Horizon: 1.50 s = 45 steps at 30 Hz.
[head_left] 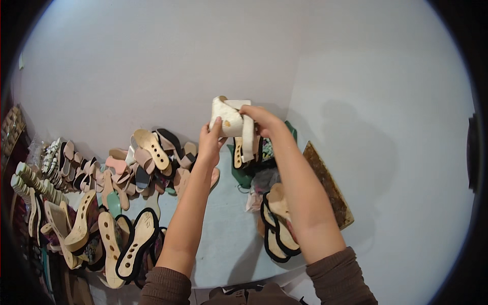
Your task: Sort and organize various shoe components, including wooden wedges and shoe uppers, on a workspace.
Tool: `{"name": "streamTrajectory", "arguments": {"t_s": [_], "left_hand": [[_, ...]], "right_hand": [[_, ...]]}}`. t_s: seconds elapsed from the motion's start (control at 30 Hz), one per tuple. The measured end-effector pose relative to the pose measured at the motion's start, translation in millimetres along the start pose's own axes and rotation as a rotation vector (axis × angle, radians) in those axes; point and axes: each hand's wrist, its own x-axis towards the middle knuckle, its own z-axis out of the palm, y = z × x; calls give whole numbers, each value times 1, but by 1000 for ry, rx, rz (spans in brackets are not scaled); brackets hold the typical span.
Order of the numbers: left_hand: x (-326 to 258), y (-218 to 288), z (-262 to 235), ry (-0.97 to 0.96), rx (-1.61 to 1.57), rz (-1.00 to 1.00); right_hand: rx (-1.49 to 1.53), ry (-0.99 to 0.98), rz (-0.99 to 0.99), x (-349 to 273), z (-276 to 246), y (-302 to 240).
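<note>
Above the table, both my hands hold up a white roll (222, 113) of soft-looking material with a tan patch on its side. My left hand (207, 141) is closed round its lower left part, the thumb lying on the front. At the upper right, my right hand (265, 120) has its fingers closed on the roll's white strip (248, 138), whose loose length hangs down. Some of the right fingers are hidden behind the strip. What the roll is made of I cannot make out.
Sandals and bare soles (151, 147) lie heaped along the table's left side, with black-edged soles (137, 244) in front. A green bag (241, 174) with sandals stands behind my right forearm. More soles (274, 239) and a brown board (330, 188) are at right, on pale cloth (216, 234).
</note>
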Motion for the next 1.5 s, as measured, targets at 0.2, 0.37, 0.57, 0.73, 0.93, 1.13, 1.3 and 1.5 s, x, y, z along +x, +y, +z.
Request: {"name": "streamTrajectory", "arguments": {"t_s": [0.2, 0.37, 0.57, 0.73, 0.93, 1.13, 1.3, 1.5], "left_hand": [[23, -31, 73, -126, 243, -8], [53, -94, 78, -213, 383, -103], [85, -162, 85, -378, 489, 21], [101, -186, 96, -301, 880, 13], [108, -202, 101, -236, 1020, 65], [100, -223, 115, -174, 1055, 244], [95, -222, 120, -182, 1045, 215], [84, -227, 103, -221, 1032, 469]], "right_hand": [[-85, -3, -137, -16, -96, -3], [-268, 39, -82, -16, -125, 28], [-91, 80, -125, 37, -177, 81], [-41, 190, -166, 66, -198, 111], [-19, 264, -185, 77, -210, 134], [-113, 313, -184, 79, -234, 171], [-349, 345, -355, 78, -238, 189], [-616, 449, -440, 63, -219, 195]]}}
